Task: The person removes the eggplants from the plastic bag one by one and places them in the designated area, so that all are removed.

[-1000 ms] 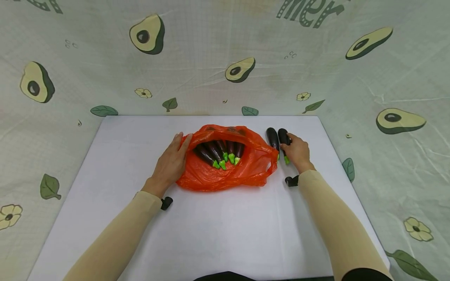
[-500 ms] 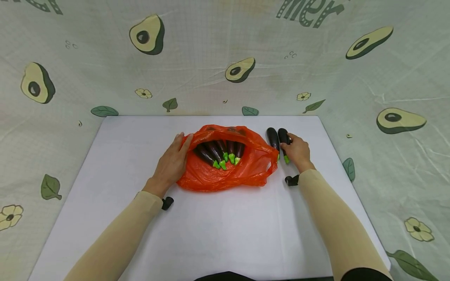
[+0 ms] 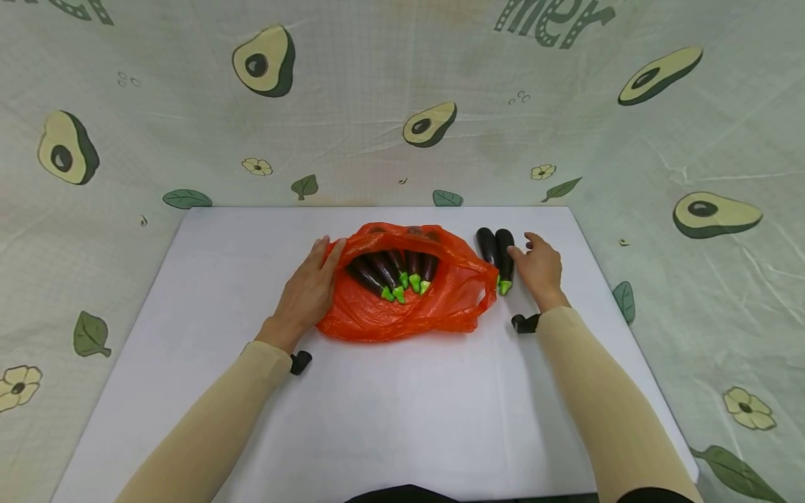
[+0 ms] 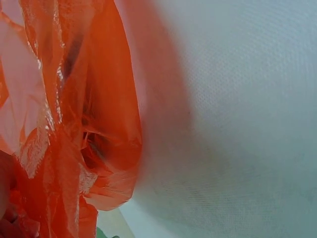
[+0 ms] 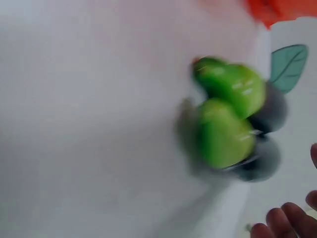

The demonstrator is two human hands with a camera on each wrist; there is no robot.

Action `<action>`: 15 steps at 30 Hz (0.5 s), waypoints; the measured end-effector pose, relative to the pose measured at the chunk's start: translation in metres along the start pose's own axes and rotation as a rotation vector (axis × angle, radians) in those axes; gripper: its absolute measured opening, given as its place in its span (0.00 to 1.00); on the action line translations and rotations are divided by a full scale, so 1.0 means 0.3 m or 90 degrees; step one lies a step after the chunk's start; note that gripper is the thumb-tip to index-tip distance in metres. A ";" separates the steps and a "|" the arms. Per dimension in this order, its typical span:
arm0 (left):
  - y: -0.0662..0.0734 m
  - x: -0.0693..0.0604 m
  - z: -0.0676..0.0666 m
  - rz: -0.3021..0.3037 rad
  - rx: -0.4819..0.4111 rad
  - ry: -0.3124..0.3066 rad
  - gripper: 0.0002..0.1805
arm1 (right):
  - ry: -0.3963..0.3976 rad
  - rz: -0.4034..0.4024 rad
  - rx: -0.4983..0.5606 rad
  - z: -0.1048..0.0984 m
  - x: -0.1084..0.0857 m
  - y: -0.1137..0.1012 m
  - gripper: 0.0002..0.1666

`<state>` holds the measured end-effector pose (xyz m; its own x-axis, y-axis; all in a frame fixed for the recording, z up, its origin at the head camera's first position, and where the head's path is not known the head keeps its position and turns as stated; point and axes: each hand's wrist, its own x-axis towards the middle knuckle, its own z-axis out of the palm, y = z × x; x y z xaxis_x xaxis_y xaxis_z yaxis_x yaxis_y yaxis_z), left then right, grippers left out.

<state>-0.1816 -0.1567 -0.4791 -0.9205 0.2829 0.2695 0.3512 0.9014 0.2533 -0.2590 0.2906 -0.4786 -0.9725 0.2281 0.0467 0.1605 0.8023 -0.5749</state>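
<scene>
A red plastic bag [image 3: 377, 325] lies on the white table with its mouth towards me. Several dark eggplants [image 3: 380, 272] with green stems show inside it. My left hand [image 3: 306, 290] holds the bag's left edge, thumb near the rim; in the left wrist view the crumpled bag [image 4: 109, 109] hides most of the fingers. Right of the bag, two more eggplants lie side by side, a left one [image 3: 486, 244] and a right one [image 3: 505, 255]. My right hand [image 3: 537, 272] is just right of them, fingers loose and spread, holding nothing. Their green stems [image 5: 225, 134] are blurred in the right wrist view.
The white tabletop [image 3: 402, 419] ends at a cloth backdrop [image 3: 352, 140] printed with avocados and leaves, which rises behind and at both sides. The bag's handle loop [image 3: 487, 290] reaches close to the loose eggplants' stems.
My right hand has let go of the right loose eggplant and moved slightly right. That eggplant now lies straighter, close against the other one. The left hand and bag have stayed put.
</scene>
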 end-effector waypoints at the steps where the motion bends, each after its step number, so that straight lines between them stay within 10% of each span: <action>1: 0.001 0.001 0.000 -0.002 -0.002 -0.002 0.37 | 0.025 -0.011 0.015 -0.009 -0.007 -0.018 0.35; 9: 0.000 0.011 -0.004 -0.021 -0.014 -0.019 0.37 | 0.134 -0.131 0.143 -0.066 -0.124 -0.276 0.29; 15: -0.001 0.015 -0.002 -0.029 -0.023 -0.027 0.38 | 0.088 -0.289 0.216 -0.009 -0.252 -0.444 0.29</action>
<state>-0.1857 -0.1557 -0.4774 -0.9420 0.2553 0.2180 0.3133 0.9019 0.2974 -0.2065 0.1680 -0.4034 -0.8970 -0.0092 0.4419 -0.3518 0.6202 -0.7012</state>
